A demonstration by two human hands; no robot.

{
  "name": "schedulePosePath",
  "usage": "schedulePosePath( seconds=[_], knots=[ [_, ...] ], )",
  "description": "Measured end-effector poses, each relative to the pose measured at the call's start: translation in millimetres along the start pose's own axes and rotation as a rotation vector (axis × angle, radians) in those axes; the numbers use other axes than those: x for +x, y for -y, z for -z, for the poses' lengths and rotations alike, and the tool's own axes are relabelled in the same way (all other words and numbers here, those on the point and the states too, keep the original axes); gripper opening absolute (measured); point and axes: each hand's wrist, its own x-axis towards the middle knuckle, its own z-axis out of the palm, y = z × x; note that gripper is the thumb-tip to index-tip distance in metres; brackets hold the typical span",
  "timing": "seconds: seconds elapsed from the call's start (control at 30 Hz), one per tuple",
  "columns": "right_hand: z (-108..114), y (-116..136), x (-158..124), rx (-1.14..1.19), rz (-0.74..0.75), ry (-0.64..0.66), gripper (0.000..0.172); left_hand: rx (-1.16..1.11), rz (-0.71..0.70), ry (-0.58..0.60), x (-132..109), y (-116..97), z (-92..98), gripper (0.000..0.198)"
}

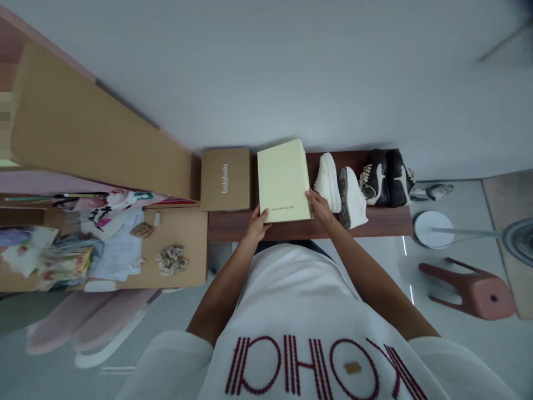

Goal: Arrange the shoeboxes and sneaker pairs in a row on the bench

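Your left grip (258, 224) is closed on the near-left corner of the pale box (283, 178), your right grip (320, 205) on its near-right edge; whether it is lifted, I cannot tell. You seem to be positioning it, which calls for both grips together. The wooden table (225, 226) carries a brown box (226, 180) left of your grip, white shoes (331, 186) and black shoes (378, 175) right; a pink stool (487, 294) stands farther right.

Narrow gap between brown box (225, 179) and yellow box (283, 182), white shoes (330, 182) close on the right
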Motion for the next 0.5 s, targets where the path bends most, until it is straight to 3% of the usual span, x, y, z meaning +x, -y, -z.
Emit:
schedulePosePath(
  seconds=[0.17,0.37,0.5],
  knots=[
    [-4,-12,10,0.07,-0.06,0.154,0.072,0.041,-0.054,-0.066,-4,3,0.4,0.064],
    [-17,-27,17,0.051,-0.141,0.131,0.049,0.019,-0.067,-0.191,1,6,-1.7,0.057],
    [-23,-35,21,0.006,-0.142,0.146,0.045,-0.049,-0.07,-0.269,8,7,-2.1,0.052]
  ],
)
